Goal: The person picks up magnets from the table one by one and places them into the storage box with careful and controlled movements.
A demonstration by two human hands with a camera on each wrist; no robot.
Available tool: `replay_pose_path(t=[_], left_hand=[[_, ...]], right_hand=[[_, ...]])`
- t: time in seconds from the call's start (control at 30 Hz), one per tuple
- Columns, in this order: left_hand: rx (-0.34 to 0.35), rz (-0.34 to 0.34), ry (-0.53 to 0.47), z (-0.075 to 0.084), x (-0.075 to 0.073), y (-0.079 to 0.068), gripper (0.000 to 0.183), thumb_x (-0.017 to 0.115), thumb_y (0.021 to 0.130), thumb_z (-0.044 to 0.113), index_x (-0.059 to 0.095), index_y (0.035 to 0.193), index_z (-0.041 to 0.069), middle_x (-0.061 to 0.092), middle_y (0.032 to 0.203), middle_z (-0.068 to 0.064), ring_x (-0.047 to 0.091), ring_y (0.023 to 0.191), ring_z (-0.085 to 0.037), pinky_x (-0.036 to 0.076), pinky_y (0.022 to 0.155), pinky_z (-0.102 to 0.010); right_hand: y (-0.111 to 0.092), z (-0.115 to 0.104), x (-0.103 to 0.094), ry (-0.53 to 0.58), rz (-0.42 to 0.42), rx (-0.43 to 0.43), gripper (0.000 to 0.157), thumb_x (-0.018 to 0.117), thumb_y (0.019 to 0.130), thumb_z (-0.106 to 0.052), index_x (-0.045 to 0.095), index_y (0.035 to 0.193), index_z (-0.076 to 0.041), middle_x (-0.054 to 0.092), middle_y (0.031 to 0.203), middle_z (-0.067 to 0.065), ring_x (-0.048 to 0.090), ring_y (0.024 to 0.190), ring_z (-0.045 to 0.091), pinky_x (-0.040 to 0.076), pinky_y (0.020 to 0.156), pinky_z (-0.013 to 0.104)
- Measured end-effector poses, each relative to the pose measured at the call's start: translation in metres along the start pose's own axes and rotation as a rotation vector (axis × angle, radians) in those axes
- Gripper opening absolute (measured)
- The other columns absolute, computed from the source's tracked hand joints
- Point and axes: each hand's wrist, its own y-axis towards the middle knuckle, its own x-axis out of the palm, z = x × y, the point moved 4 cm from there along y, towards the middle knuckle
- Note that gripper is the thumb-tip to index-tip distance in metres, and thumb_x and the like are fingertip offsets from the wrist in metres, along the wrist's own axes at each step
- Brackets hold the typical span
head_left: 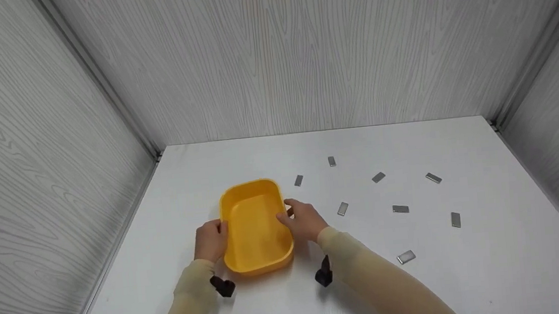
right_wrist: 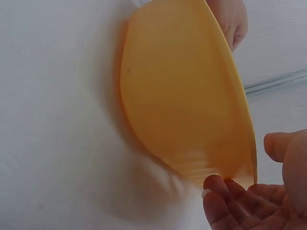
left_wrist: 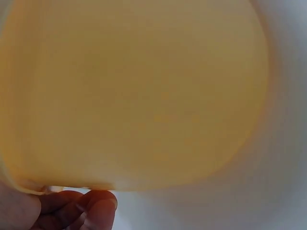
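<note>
A yellow plastic tub [head_left: 258, 229], rectangular with rounded corners, is between the two hands at centre left in the head view, and nothing shows inside it. On its left side, my left hand [head_left: 211, 240] pinches the rim, thumb on top and fingers curled against the outer wall [left_wrist: 139, 105]. At the opposite side is my right hand [head_left: 305, 220]. Its fingers [right_wrist: 218, 201] touch the outer wall near the rim, while the thumb [right_wrist: 278, 146] stands apart from the rim in the right wrist view.
Several small grey rectangular pieces lie scattered to the right of the tub, including one [head_left: 299, 180] near its far corner and one [head_left: 406, 257] beside the right forearm. Pale wood-grain panels, such as the back one [head_left: 301, 59], enclose the white tabletop [head_left: 497, 269].
</note>
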Motion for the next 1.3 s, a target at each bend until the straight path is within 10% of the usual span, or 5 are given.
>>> replay_pose_path(t=[0.37, 0.53, 0.77, 1.3], left_hand=[[0.061, -0.048, -0.040, 0.028, 0.032, -0.020, 0.028, 0.047, 0.101, 0.020, 0.063, 0.084, 0.004, 0.048, 0.065, -0.003, 0.049, 0.063, -0.017, 0.041, 0.060, -0.029], [0.045, -0.083, -0.051, 0.032, 0.042, -0.028, 0.024, 0.048, 0.100, 0.020, 0.061, 0.086, 0.005, 0.053, 0.070, -0.004, 0.051, 0.066, -0.017, 0.043, 0.061, -0.028], [0.014, -0.208, -0.034, 0.037, 0.038, -0.045, 0.018, 0.054, 0.088, 0.018, 0.054, 0.073, 0.007, 0.050, 0.062, -0.003, 0.046, 0.054, -0.017, 0.037, 0.049, -0.027], [-0.026, -0.468, -0.268, 0.032, 0.048, -0.049, 0.017, 0.054, 0.076, 0.014, 0.052, 0.059, 0.012, 0.044, 0.049, 0.001, 0.031, 0.040, -0.011, 0.026, 0.037, -0.023]], right_hand=[[-0.015, 0.022, -0.027, -0.081, 0.083, -0.042, 0.056, 0.056, 0.098, -0.024, 0.036, 0.148, -0.007, 0.063, 0.113, 0.008, 0.057, 0.090, 0.017, 0.051, 0.086, 0.032], [-0.026, 0.031, -0.033, -0.118, 0.056, -0.025, 0.056, 0.052, 0.100, -0.022, 0.031, 0.149, -0.007, 0.058, 0.131, 0.011, 0.057, 0.109, 0.019, 0.045, 0.099, 0.037], [-0.031, 0.035, -0.038, -0.177, 0.009, -0.028, 0.053, 0.049, 0.101, -0.021, 0.030, 0.151, -0.015, 0.043, 0.147, 0.006, 0.043, 0.133, 0.023, 0.032, 0.109, 0.041], [-0.045, 0.044, -0.043, -0.308, 0.007, -0.092, 0.052, 0.046, 0.103, -0.022, 0.029, 0.152, -0.018, 0.054, 0.137, 0.012, 0.055, 0.121, 0.029, 0.039, 0.104, 0.044]])
